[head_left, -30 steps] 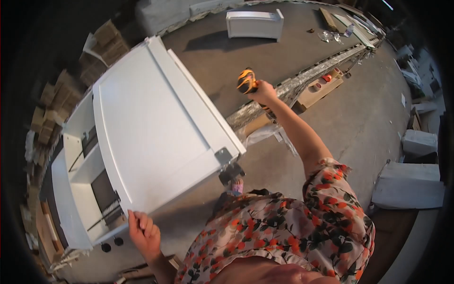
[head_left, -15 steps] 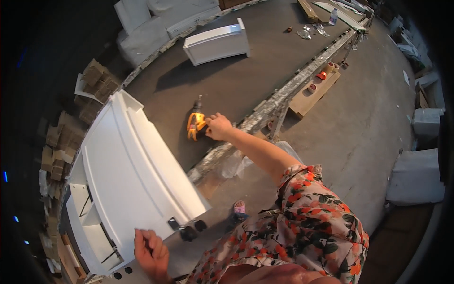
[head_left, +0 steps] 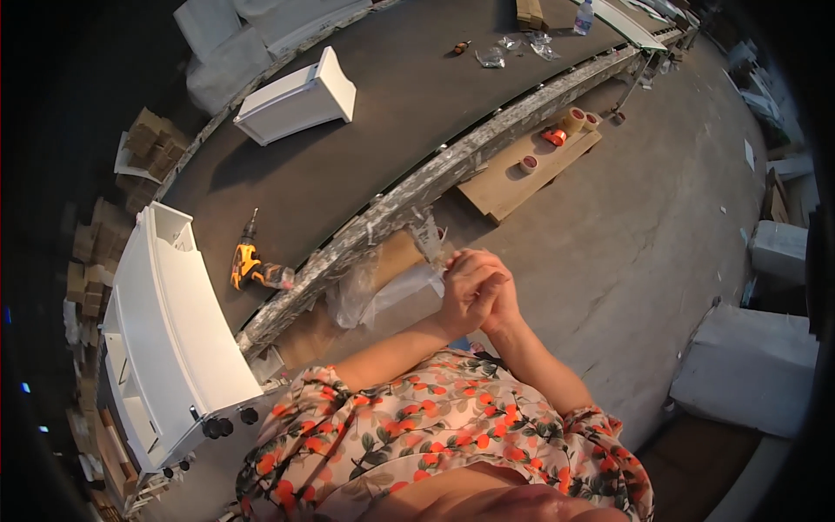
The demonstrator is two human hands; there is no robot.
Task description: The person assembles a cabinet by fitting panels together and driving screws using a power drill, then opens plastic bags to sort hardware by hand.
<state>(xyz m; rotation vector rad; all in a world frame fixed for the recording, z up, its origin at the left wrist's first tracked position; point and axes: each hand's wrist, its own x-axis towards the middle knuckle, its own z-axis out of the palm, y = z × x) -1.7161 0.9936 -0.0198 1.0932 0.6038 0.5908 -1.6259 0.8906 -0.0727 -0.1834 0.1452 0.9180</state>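
My left hand [head_left: 467, 294] and my right hand [head_left: 502, 306] are together in front of my body, touching, with fingers curled inward. Whatever they may hold between them is hidden. On the dark belt surface to the left lies a yellow and black cordless drill [head_left: 247, 264], its bit pointing away from me. Beside it, at the left, a large white cabinet [head_left: 183, 304] rests with black feet at its near end; open compartments show along its left side. Neither hand touches the drill or the cabinet.
A smaller white furniture unit [head_left: 300, 100] stands farther along the belt [head_left: 391, 96]. Small plastic bags [head_left: 491, 57] and a bottle [head_left: 584, 17] lie beyond. Below the metal edge, a wooden board [head_left: 496, 187] bears tape rolls and an orange tape dispenser [head_left: 554, 137]. Wrapped packages [head_left: 748, 365] stand right.
My right hand has drawn back from beside the drill, and my left hand has left the cabinet's near end. Both have come together. The view has shifted right.
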